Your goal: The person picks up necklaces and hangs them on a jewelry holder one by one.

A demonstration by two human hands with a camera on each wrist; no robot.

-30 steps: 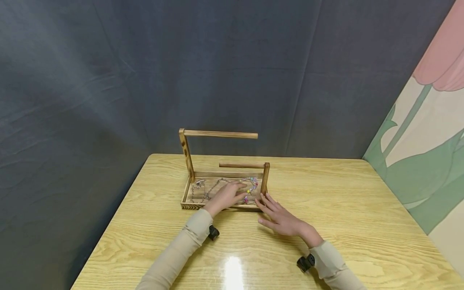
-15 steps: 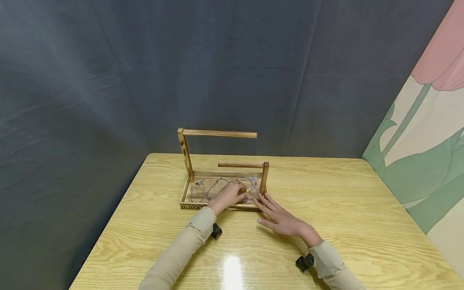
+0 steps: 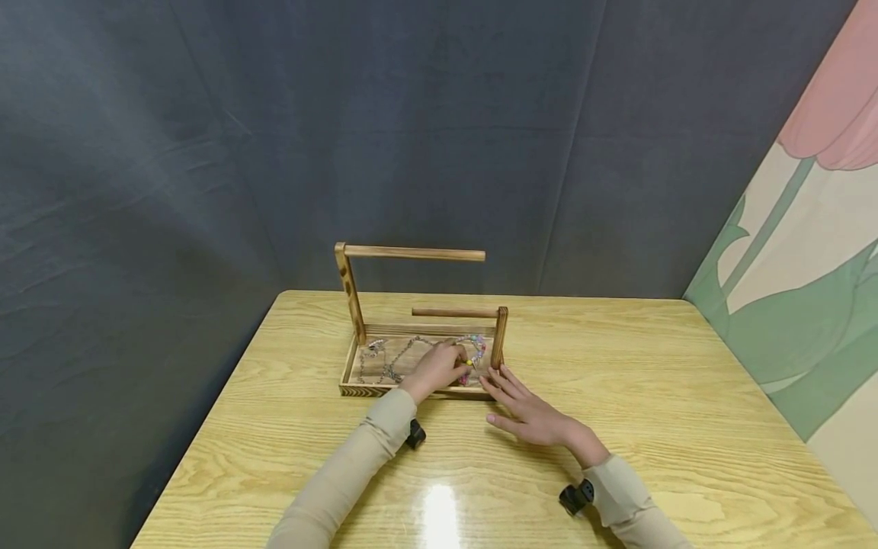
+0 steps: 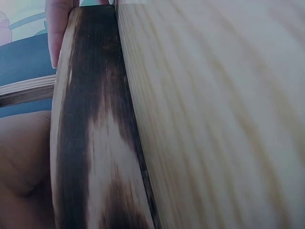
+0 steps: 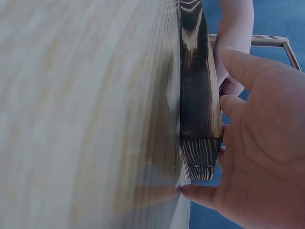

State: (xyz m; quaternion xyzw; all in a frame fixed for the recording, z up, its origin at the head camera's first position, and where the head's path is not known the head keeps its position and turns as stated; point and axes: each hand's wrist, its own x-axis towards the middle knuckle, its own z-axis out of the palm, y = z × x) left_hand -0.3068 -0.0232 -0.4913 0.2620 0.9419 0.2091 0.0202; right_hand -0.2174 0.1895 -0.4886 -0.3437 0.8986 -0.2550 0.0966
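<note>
A wooden jewellery stand with a shallow tray (image 3: 363,390) sits on the table, chains and beads lying in it. My left hand (image 3: 439,367) reaches over the front wall, thumb and fingertips curled together at the yellow-beaded end of a colourful beaded bracelet (image 3: 478,340); the fingertips are partly hidden. Left of it lie silvery chain necklaces (image 3: 414,343). My right hand (image 3: 531,415) spreads its fingers at the tray's front right corner. In the right wrist view, the right palm (image 5: 267,143) is beside the corner, its little finger down at the tabletop.
A tall post with a long upper bar (image 3: 414,253) rises from the tray's left end. At the right end stands a shorter post (image 3: 501,335) with a lower bar (image 3: 456,313). Dark cloth (image 3: 439,137) hangs behind the table (image 3: 652,396).
My left hand has drawn its thumb and fingers together at the bracelet, and its wrist has shifted slightly right. The right hand stays nearly still.
</note>
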